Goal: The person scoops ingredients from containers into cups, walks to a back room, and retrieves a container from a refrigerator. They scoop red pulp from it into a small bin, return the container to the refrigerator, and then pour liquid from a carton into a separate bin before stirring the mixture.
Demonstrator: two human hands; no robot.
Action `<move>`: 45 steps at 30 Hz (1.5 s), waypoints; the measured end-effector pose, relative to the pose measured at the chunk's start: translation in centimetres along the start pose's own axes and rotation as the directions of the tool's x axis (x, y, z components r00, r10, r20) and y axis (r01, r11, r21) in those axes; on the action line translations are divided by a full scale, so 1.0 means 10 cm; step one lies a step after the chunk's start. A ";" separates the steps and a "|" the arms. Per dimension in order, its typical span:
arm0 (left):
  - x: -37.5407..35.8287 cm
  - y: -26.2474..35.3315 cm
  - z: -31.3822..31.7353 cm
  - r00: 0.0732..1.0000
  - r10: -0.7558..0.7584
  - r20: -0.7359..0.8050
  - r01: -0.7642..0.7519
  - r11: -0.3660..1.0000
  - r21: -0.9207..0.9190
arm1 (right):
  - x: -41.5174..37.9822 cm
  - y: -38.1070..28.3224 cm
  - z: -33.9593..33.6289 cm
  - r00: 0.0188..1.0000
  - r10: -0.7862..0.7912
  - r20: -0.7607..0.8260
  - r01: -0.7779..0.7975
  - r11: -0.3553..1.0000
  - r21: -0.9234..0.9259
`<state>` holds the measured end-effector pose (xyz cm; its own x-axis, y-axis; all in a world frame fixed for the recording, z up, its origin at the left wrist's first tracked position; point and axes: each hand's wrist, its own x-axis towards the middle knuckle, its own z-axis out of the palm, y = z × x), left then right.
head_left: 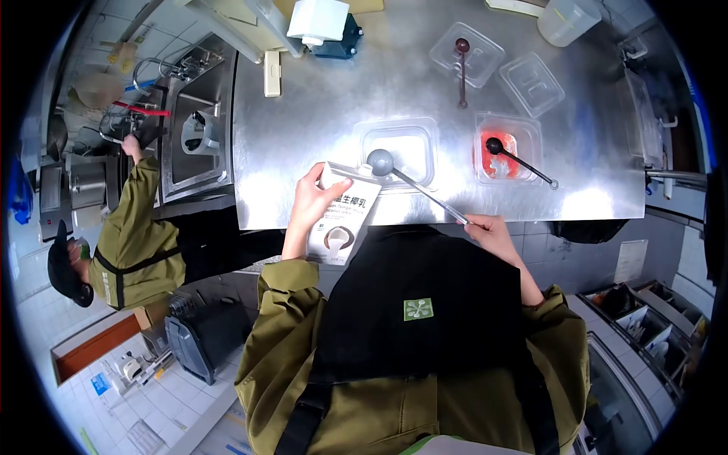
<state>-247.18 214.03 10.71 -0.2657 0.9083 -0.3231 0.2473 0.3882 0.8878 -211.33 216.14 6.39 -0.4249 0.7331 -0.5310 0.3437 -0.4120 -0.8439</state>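
Fingers (318, 182) of the left hand (309, 203) wrap a boxy white carton (343, 216); right hand (493, 231) pinches a slim metal ladle (413, 183) over a clear, seemingly empty tub (398, 144) on the steel surface (303, 114).

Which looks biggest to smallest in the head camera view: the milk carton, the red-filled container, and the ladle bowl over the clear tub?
1. Milk carton, held in the left hand; it is nearer the camera, which may inflate it.
2. Red-filled container.
3. Ladle bowl, its handle in the right hand.
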 end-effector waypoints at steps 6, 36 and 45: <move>0.15 0.06 -0.01 0.991 -0.122 0.046 0.114 0.981 0.155 | -0.08 0.01 0.09 0.996 -0.088 0.020 0.086 0.991 0.098; 0.44 0.19 0.07 0.964 -0.221 0.147 0.150 0.910 0.386 | -0.11 0.22 0.20 0.993 -0.119 -0.028 0.120 0.991 0.059; 0.47 0.23 0.06 0.960 -0.222 0.170 0.138 0.905 0.403 | -0.16 0.16 0.28 0.990 -0.113 -0.088 0.120 0.990 0.077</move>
<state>-247.26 219.32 11.06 -0.1518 0.8121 -0.5634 0.5629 0.5396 0.6261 -212.43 212.82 5.71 -0.3856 0.8197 -0.4236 0.2250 -0.3617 -0.9047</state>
